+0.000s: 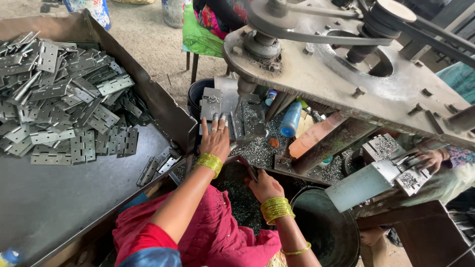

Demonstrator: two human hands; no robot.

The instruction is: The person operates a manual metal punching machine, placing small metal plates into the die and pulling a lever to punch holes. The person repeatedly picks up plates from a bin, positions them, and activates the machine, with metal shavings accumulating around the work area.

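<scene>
Hinges (64, 99) heap on tray (59, 198); left hand (215, 141) flat, right hand (263, 187) seemingly clenched.

I am wearing a stack of thin yellow-green bangles on each wrist, the band by my left hand (215, 141) narrower than the thick stack by my right hand (263, 187). A single slim gold bangle is sitting further up my right forearm. Rings are showing on my left fingers. I am wearing bright pink cloth with red and blue at the near left.
</scene>
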